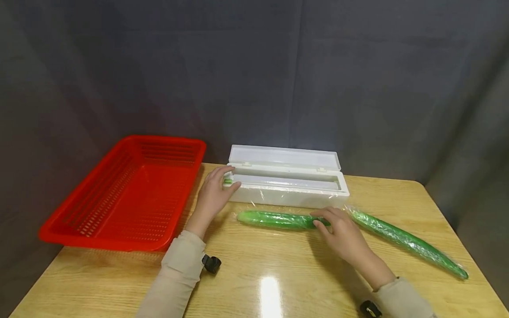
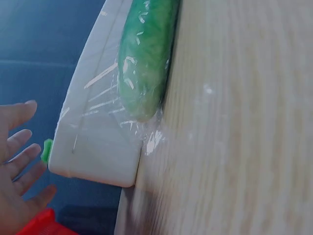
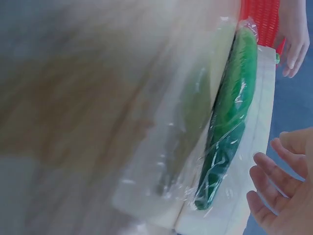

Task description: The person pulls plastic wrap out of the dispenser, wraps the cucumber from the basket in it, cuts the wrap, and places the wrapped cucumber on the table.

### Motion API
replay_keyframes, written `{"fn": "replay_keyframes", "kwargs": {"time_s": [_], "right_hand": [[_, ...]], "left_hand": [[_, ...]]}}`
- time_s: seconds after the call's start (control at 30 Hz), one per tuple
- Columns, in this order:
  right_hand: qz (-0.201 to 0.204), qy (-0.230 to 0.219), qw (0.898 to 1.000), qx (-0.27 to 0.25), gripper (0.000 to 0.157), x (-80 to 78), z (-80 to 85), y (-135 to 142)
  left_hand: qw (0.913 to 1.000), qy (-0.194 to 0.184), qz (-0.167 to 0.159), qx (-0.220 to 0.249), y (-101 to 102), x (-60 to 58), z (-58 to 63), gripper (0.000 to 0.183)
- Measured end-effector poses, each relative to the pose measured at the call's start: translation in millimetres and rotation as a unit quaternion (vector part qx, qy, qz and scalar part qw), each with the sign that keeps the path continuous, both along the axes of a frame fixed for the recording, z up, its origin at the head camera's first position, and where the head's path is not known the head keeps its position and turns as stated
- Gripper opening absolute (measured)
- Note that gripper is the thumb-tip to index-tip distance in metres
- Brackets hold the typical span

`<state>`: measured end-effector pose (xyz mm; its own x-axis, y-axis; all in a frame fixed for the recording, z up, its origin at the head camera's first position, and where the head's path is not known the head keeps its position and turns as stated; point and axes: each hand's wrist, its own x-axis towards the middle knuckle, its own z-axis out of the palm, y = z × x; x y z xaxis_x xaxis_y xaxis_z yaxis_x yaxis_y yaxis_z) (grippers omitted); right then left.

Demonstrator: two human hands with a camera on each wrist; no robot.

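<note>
A cucumber [image 1: 274, 219] covered in clear plastic film lies crosswise on the table, in front of a white cling film dispenser box [image 1: 286, 198] whose lid [image 1: 284, 155] stands raised. At the box's left end is my left hand [image 1: 212, 194], thumb and fingers spread beside a small green tab [image 2: 46, 151]; a gap shows between them in the left wrist view. My right hand [image 1: 343, 234] hovers by the cucumber's right end, hiding part of it in the head view. The right wrist view shows its loosely bent fingers [image 3: 266, 181] apart from the cucumber, holding nothing.
To the right, a second film-wrapped cucumber [image 1: 413, 243] lies slanting toward the table's right edge. A red plastic basket [image 1: 175, 229] with slotted walls stands on the left. Dark grey cloth [image 1: 258, 79] hangs behind the wooden table [image 1: 238, 274].
</note>
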<state>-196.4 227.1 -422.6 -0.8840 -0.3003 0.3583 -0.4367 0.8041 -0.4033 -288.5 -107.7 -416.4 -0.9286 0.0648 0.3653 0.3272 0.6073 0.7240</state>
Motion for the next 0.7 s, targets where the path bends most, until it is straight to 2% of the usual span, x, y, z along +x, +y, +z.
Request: {"fn": "replay_keyframes", "kwargs": {"time_s": [0.13,0.27,0.5,0.7], "right_hand": [[0.0,0.017,1.0,-0.007,0.022,-1.5,3.4,-5],[0.0,0.02,1.0,-0.009,0.021,-2.4,7.3,-13],[0.0,0.013,1.0,-0.012,0.021,-8.8,17.9,-29],[0.025,0.014,0.999,-0.021,0.019,-16.9,23.8,-46]], "left_hand": [[0.9987,-0.033,-0.018,0.035,-1,-5.7,-3.4,0.056],[0.9966,-0.054,-0.028,0.055,-4,-5.6,-9.2,0.061],[0.9969,-0.05,-0.026,0.056,-10,-2.8,-18.4,0.059],[0.9972,-0.051,-0.021,0.051,-17,-1.7,-22.4,0.06]]}}
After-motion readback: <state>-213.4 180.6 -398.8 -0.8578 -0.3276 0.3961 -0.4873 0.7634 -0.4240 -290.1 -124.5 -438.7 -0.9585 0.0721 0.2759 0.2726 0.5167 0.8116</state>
